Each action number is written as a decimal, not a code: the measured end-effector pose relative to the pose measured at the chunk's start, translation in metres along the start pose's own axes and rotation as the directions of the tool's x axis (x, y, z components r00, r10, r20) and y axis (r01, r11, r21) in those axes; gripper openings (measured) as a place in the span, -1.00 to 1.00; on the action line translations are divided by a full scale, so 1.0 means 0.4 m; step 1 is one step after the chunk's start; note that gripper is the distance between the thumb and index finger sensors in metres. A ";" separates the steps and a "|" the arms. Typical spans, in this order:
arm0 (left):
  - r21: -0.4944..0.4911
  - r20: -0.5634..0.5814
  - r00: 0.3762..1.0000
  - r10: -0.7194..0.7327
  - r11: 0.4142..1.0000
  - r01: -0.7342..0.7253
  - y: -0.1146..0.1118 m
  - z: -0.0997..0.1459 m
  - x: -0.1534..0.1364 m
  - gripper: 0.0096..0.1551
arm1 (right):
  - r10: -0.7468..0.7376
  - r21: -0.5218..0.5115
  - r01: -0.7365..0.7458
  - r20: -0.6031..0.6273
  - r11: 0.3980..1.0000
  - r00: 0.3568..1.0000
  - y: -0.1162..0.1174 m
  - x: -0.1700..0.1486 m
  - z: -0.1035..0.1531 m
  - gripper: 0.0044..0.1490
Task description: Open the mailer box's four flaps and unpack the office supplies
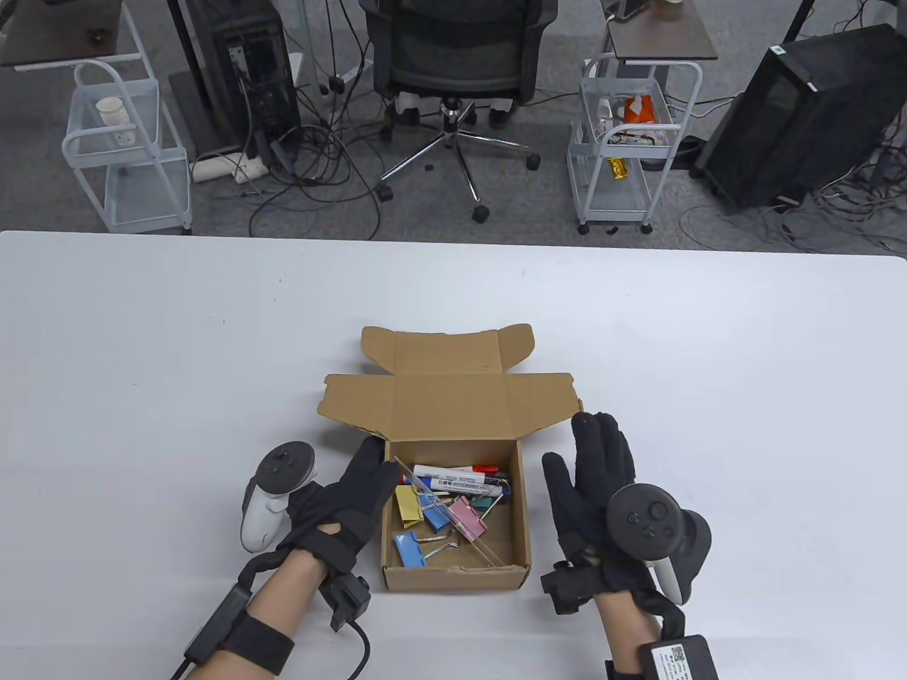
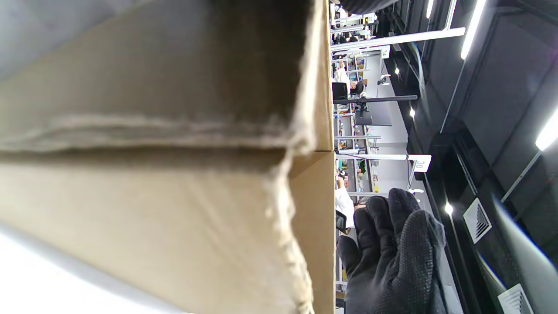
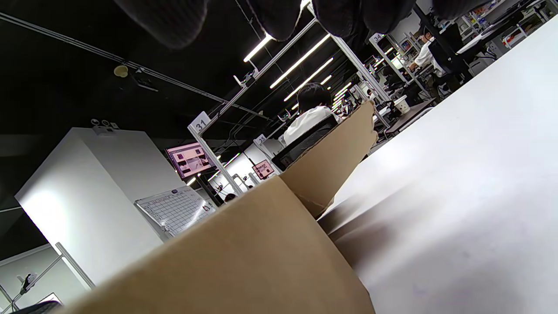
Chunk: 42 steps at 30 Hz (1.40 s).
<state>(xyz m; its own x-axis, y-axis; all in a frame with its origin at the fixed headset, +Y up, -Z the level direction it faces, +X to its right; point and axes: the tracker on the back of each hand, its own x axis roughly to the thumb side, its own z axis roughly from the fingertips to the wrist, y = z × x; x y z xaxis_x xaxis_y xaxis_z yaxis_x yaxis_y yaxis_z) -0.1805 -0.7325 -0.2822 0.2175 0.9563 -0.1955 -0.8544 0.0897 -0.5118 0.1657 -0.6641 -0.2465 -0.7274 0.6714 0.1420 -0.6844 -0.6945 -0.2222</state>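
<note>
The mailer box (image 1: 453, 510) is light, bendy cardboard. Left hand (image 1: 354, 496) touches its side; right hand (image 1: 595, 482) is open beside it.

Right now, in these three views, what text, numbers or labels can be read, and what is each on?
"31": white sign on a frame post, right wrist view.
"35": smaller sign further back.
"30": white sign, left wrist view, turned sideways.
Marker in the mailer box: printed label, too small to read.
Label on the wrist device: too small to read.
Whiteboard grid and monitor: blurred.
</note>
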 end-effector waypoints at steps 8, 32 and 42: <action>-0.017 0.027 1.000 -0.004 1.000 0.005 -0.008 -0.006 -0.010 -0.07 | 0.021 0.005 -0.021 0.006 1.000 1.000 0.003 0.005 0.002 -0.11; -0.051 0.037 0.999 -0.006 0.999 0.008 -0.014 -0.015 -0.013 0.01 | 0.393 0.268 -0.473 0.302 0.839 0.869 0.068 0.311 -0.051 -0.12; -0.057 0.045 0.999 -0.014 0.998 0.017 -0.011 -0.016 -0.014 -0.01 | 0.541 0.500 -0.623 0.318 0.602 0.778 0.213 0.369 -0.092 -0.22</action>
<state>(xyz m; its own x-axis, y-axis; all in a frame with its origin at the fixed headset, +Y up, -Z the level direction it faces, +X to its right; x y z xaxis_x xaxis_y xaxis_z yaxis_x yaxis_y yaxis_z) -0.1748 -0.7403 -0.2843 0.2078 0.9666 -0.1501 -0.8227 0.0897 -0.5614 0.0019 -0.6147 -0.2799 -0.9526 0.0641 0.2975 0.0162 -0.9655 0.2599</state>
